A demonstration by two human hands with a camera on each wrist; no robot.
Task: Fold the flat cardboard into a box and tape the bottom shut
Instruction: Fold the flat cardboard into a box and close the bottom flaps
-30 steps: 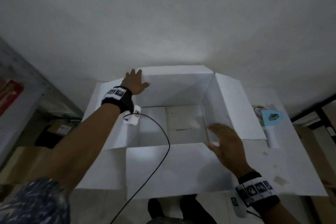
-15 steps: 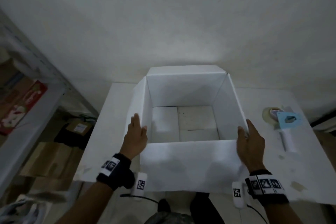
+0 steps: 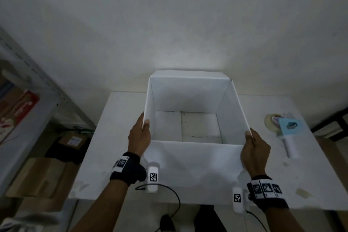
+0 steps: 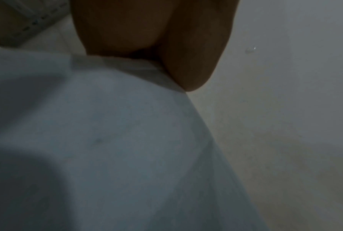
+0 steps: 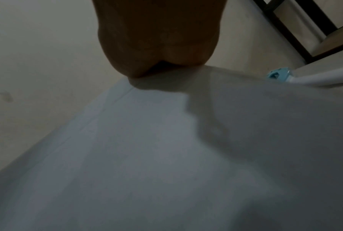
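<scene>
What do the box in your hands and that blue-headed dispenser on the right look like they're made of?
Box: white cardboard, matte; its thin wall edges and sharp fold creases show it, though any coating is unclear. Tape dispenser: likely smooth moulded plastic, with a light blue head and white handle; the roll on it looks like pale translucent tape.

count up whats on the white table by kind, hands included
cardboard box: 1
tape dispenser: 1
tape roll on the dispenser: 1
hands gripping the box: 2, left hand and right hand
total: 5
</scene>
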